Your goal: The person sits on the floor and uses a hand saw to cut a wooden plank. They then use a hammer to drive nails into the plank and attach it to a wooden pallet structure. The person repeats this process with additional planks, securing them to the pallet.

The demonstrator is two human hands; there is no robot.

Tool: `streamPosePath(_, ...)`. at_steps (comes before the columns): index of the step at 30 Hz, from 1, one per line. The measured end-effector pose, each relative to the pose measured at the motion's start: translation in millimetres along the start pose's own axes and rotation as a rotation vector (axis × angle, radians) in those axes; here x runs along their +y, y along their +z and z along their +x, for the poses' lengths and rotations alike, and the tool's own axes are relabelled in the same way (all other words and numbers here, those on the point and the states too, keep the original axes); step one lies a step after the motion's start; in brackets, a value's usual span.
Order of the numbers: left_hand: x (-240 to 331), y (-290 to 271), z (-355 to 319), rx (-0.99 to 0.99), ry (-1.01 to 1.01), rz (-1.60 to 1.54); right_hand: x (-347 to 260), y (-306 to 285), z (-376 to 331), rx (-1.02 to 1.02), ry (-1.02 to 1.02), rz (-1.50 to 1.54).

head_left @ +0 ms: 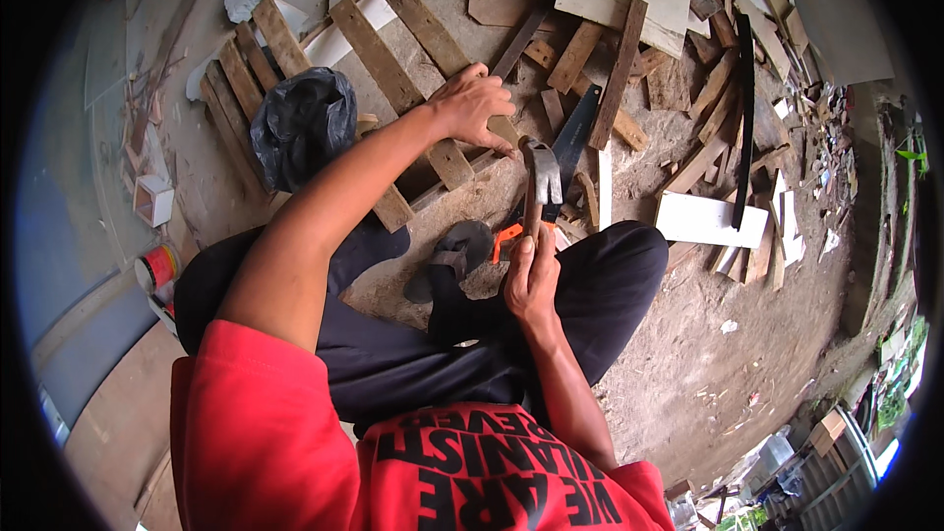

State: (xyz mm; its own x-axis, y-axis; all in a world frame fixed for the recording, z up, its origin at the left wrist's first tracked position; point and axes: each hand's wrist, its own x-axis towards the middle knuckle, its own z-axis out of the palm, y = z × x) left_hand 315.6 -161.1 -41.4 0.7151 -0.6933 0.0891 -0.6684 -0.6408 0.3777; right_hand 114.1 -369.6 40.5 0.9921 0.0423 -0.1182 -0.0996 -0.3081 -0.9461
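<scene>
My left hand (470,110) is bent over the end of a wooden slat (418,20) on a pallet-like frame, fingers on the far side and thumb on the near side. In my right hand (534,275) is a claw hammer (544,177), gripped by its wooden handle with the metal head upward. The head is beside my left thumb. Just beyond the hammer lies a handsaw (575,143) with a dark blade and an orange handle (505,234), partly hidden by the hammer and my right hand.
A black plastic bag (303,128) sits on the frame's left part. Loose wood strips (619,74) and a scrap pile (723,88) lie at the right, with a white board (713,220) and a long dark curved strip (744,123). A can (157,267) stands at far left.
</scene>
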Motion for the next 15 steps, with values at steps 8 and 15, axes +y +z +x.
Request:
streamPosePath(8,0,10,-4,0.023,-0.014,0.011,-6,-7,-5,-0.061,-0.011,-0.030)
streamPosePath(15,0,5,-2,-0.011,-0.007,0.028,4,-4,2,-0.183,0.197,-0.120)
